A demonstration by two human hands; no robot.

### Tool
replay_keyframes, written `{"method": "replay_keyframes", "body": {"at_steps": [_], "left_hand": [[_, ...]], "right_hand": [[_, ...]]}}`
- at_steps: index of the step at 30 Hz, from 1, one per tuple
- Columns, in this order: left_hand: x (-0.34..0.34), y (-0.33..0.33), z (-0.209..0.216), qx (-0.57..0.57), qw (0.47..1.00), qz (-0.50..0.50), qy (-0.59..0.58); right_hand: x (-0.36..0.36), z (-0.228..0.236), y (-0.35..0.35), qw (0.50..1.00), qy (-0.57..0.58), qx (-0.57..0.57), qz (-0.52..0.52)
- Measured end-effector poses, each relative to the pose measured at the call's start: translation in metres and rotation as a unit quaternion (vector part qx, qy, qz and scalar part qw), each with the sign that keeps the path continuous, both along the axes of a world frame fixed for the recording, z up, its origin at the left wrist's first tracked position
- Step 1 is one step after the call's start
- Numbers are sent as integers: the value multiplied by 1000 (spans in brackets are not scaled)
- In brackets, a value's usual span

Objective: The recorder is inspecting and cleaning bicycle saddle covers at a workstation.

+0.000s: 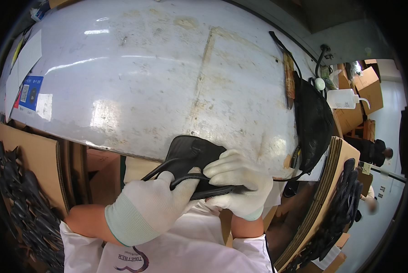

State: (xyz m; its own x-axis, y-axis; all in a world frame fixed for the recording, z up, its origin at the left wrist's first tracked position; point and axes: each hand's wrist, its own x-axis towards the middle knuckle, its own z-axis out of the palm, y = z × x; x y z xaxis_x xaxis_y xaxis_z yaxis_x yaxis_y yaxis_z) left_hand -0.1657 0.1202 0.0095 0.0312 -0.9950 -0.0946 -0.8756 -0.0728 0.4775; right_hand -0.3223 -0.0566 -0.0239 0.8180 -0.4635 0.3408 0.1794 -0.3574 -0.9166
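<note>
Left hand [156, 202]: gloved in white knit — grip clenched on a black, flexible, strip-edged piece [190, 150]
Right hand [242, 182]: likewise gloved, grip pinching that piece
Black piece: over the glossy, stained white worktop's [145, 91] near edge

Bright, cool light washes over the white table [158, 86], leaving thin streaks and squarish patches of glare on its glossy top. The black item [188, 148] shows only a dull sheen, and the cardboard [106, 184] under the table edge lies in shadow. Straight edges bow outward, the corners fall to black, and the distant person [370, 151] looks soft.
</note>
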Motion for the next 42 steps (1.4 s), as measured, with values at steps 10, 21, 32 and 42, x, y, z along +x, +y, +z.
{"method": "replay_keyframes", "body": {"at_steps": [10, 21, 32, 42], "left_hand": [[27, -9, 9, -2, 988, -14, 153], [24, 2, -10, -83, 947, 77, 299], [11, 14, -64, -196, 597, 42, 777], [19, 16, -4, -175, 914, 78, 358]], "right_hand": [[7, 8, 11, 995, 71, -72, -25], [18, 6, 26, 986, 46, -112, -112], [5, -11, 43, 980, -168, 87, -64], [-3, 10, 39, 992, -62, -113, 15]]}}
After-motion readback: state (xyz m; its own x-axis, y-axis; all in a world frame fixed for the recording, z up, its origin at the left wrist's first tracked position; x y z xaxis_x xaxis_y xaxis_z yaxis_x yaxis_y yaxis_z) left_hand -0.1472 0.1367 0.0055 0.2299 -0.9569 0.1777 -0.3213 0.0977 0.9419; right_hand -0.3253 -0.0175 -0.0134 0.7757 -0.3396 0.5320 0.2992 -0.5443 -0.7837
